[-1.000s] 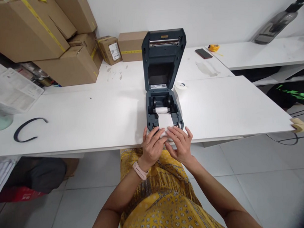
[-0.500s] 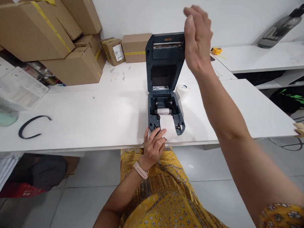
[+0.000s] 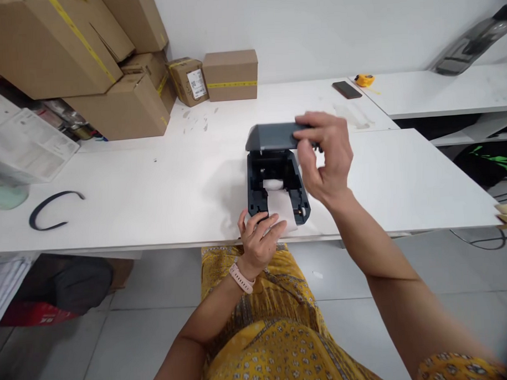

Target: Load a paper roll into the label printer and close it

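Head view, printer: dark, box-shaped unit (image 3: 254, 198) at bench centre, near the front edge at 6 o'clock; its bay is uncovered from above, so the inside shows.
Lid: hinged cover (image 3: 276, 135), down from near-upright half a second ago to a low forward tilt; now seen almost edge-on over the 12 o'clock end, well apart from the front rim.
Right hand: moved down with the cover; the hand (image 3: 329, 154) is at its 3 o'clock edge, fingers on top and thumb beneath, pinching it.
Left hand: unchanged in place; the hand (image 3: 258, 248) is at the printer's 6 o'clock end, fingers slightly spread and laid on the strip, gripping nothing.
Paper: white strip (image 3: 280, 203) runs from the small roll (image 3: 272, 184) toward 6 o'clock, over the front rim.
Reading of change: printer judged part-way closed; strip still exposed, apparently steadied by the flat fingers.
Bench surroundings: white bench (image 3: 174, 193); dark curved band (image 3: 42, 207) at 9 o'clock from the printer; cardboard box (image 3: 231, 82) at 11; phone (image 3: 347, 90) and yellow tape measure (image 3: 364, 80) toward 1.
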